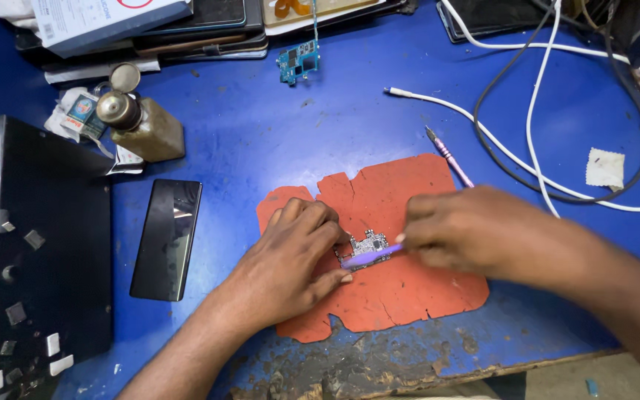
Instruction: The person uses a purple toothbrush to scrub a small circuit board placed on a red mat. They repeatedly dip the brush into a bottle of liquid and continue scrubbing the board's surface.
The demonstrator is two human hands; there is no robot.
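Note:
A small grey circuit board [368, 244] lies on a torn orange mat [394, 200] on the blue table. My left hand [290, 259] rests on the mat with its fingertips pressed against the board's left edge. My right hand [475, 233] comes in from the right and pinches a thin purple tool [368, 257] whose tip lies across the board's lower side. The right hand is blurred.
A black phone [166, 237] lies left of the mat. A brass bottle [138, 122] stands behind it, a black metal box [31, 252] at the far left. A pink-handled screwdriver [450, 157], white and black cables [527, 148] and a blue circuit board [298, 63] lie further back.

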